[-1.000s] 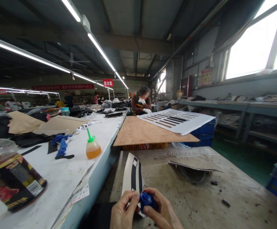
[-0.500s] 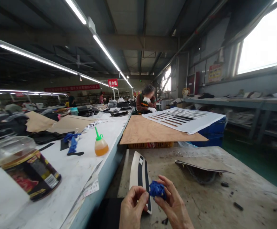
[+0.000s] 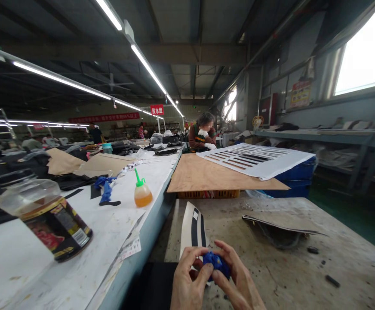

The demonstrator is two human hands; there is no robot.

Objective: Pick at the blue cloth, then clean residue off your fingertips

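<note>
A crumpled blue cloth [image 3: 216, 263] is between my hands above the near table. My right hand [image 3: 234, 280] has its fingers wrapped round the cloth from the right. My left hand [image 3: 190, 275] is closed at the cloth's left side, thumb and fingertips against its edge. Behind my left hand stands a pale curved panel [image 3: 187, 228] with dark stripes, its lower part hidden by the hand.
A squeeze bottle [image 3: 142, 196] and a large labelled jar [image 3: 55, 228] stand on the white-covered table [image 3: 116, 219] at left. Ahead, a wooden board [image 3: 187, 174] bears a slotted white sheet [image 3: 271, 165]. A person [image 3: 202, 135] sits beyond.
My left hand has come up against the blue cloth, and both hands are now closer together. The whole view has shifted slightly, with the surroundings appearing farther right.
</note>
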